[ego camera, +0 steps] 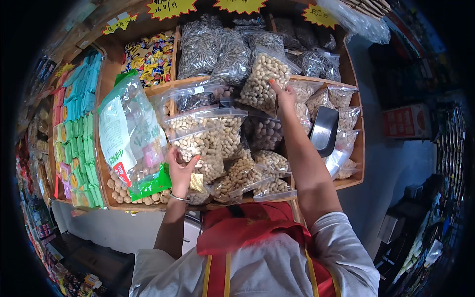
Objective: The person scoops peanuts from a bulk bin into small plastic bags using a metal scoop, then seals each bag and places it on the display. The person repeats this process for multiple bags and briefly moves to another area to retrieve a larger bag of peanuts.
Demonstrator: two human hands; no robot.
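Note:
My right hand grips the side of a clear zip bag of unshelled peanuts, thumb on its front. The bag is tilted and overlaps the bags of striped sunflower seeds behind it. Lower left, my left hand holds the edge of another zip bag of peanuts, thumb in front; some fingers are hidden behind the plastic. More peanut bags lie to the right of that hand. A bag of round brown nuts lies between my two hands.
A wooden partitioned bin holds everything. A metal scoop rests on bags at the right. At the left lie a large green-and-clear printed bag, loose round nuts, wrapped candies and green packets. Yellow handwritten signs hang above.

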